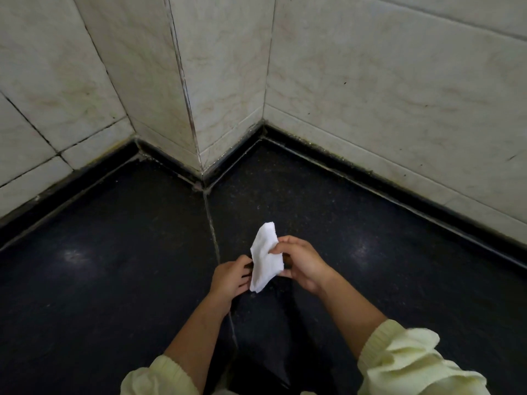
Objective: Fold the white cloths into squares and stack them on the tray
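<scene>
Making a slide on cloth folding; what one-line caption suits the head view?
Left hand and right hand hold a white cloth over a dark surface by tiled walls.

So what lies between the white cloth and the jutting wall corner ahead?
Only bare dark surface, crossed by a grout seam running from the wall corner toward the white cloth; the head view shows nothing resting there.
</scene>
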Demonstrator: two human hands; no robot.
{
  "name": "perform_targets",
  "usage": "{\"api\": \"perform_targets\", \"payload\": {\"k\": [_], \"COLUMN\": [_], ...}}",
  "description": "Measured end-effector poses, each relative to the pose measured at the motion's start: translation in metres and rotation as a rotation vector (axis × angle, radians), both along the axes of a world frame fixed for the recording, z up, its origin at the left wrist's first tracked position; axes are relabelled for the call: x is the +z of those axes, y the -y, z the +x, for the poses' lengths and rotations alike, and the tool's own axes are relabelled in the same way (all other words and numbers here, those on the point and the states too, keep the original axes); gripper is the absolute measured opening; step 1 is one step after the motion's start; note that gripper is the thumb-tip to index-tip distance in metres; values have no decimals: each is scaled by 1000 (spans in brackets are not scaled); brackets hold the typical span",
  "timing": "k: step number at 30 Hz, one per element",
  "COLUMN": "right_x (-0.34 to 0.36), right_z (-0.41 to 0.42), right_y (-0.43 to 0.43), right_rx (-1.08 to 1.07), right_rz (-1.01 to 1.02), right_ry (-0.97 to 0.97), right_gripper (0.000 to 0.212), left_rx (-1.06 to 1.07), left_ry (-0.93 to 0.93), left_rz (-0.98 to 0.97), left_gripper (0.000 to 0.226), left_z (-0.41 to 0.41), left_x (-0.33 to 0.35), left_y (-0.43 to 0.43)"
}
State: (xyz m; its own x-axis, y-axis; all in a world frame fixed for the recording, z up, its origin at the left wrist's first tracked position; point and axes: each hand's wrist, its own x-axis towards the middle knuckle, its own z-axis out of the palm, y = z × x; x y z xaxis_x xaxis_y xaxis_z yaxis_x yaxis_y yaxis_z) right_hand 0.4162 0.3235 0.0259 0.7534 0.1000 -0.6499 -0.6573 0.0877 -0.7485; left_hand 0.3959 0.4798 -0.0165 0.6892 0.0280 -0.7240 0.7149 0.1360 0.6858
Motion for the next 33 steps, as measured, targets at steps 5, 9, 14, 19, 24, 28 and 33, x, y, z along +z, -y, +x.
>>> {"api": "perform_targets", "payload": {"k": [5,9,14,19,24,28,33], "right_x": [12,19,29,38,47,55,72], "right_z": [-6,-18,-45,-87,-137,-184,-269], "right_y": [15,39,81,132,189,236,317], "right_rx": [-49,-137,-290,-429,-568,-660,-749], "right_rz": [47,15,9,29,-6,-39,-51], "right_ry": [41,46,56,79,113,137,197], "right_gripper": [15,13,23,26,15,20,19], "left_rx": [-38,-78,-213,-421,-544,-633,-753], "left_ry": [-114,-70,-31,36,70,94,147], "left_rz": [-274,-336,-339,-340,-318,-314,-305], "left_gripper": [31,23,30,40,38,41,44], "left_z": [6,9,18,11,-20,-52,-118], "left_x": [4,14,26,43,67,82,107], "left_y": [5,22,55,108,172,226,315]}}
